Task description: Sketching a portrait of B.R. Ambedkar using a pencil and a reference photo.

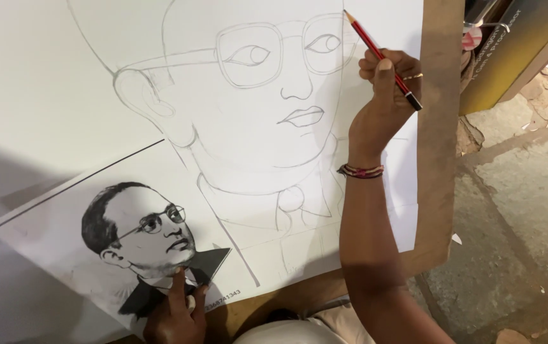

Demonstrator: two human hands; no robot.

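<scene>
1. My right hand (385,83) is raised against the upper right of the drawing sheet (44,83), fingers closed around a red pencil (382,59).
2. The pencil slants up to the left; its sharpened tip sits at the outer edge of the sketched glasses, on or just above the paper, I cannot tell which.
3. A ring shows on one finger of that hand, and a braided band (360,171) circles the wrist.
4. My left hand (175,318) is at the bottom edge of the view, fingers together and pressed flat on the lower part of the photo print (51,229).
5. The print, a black-and-white portrait of a person in glasses and a dark jacket, lies tilted over the lower left of the sheet.
6. The sheet carries a large, faint pencil outline of the same portrait: ear, glasses, nose, lips, collar.
7. The sheet rests on a brown board (438,127), whose bare strip shows along the right side.
8. Beyond the board lies a rough stone floor (516,210).
</scene>
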